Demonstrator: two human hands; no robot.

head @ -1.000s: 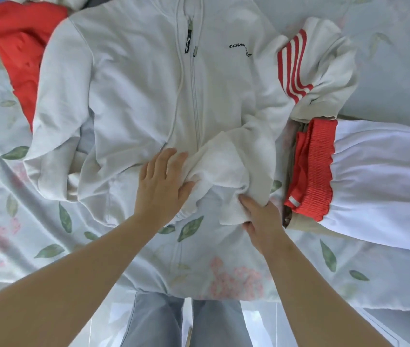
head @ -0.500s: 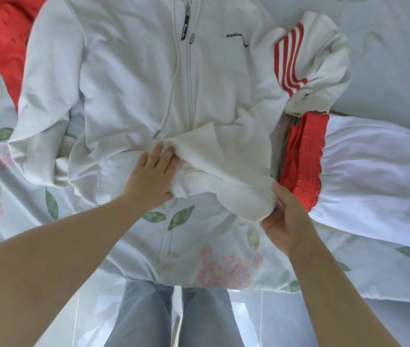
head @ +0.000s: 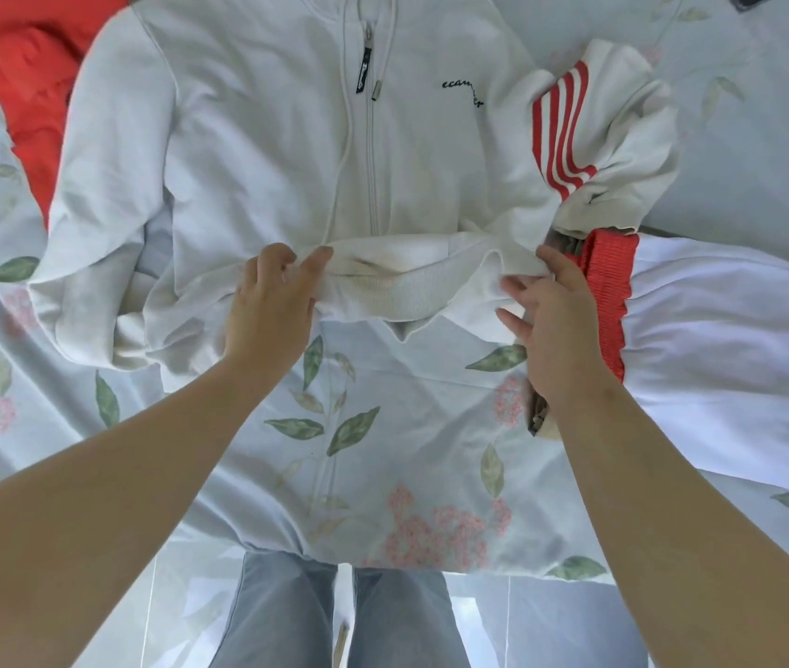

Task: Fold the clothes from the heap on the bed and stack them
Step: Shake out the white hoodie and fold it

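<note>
The flowered bed (head: pixel 382 450) fills the view, and spread across it, straight out beyond both hands, lies the white jacket (head: pixel 262 137), front up. Its long axis follows the zip (head: pixel 372 176), directly away from the person. Just outside the right hand are the white trousers (head: pixel 729 359), their red waistband (head: pixel 609 291) hard up against its back. Well off past the left hand, at the far corner, a red garment (head: pixel 31 79) waits. The jacket's striped sleeve (head: pixel 570 132) is bunched just beyond the right hand, and the plain one is crumpled outside the left. Now the hem (head: pixel 397 291): it runs crosswise, hand to hand, turned up off the sheet. The left hand (head: pixel 272 306) pinches its left end, thumb and curled fingers closed on the ribbing. The right hand (head: pixel 561 330) holds the other end, thumb on top, fingers splayed against the cloth. Both hands sit level on the near edge with the whole body of the jacket ahead, so the fold looks set to go forward along the zip, both arms reaching equally.
</note>
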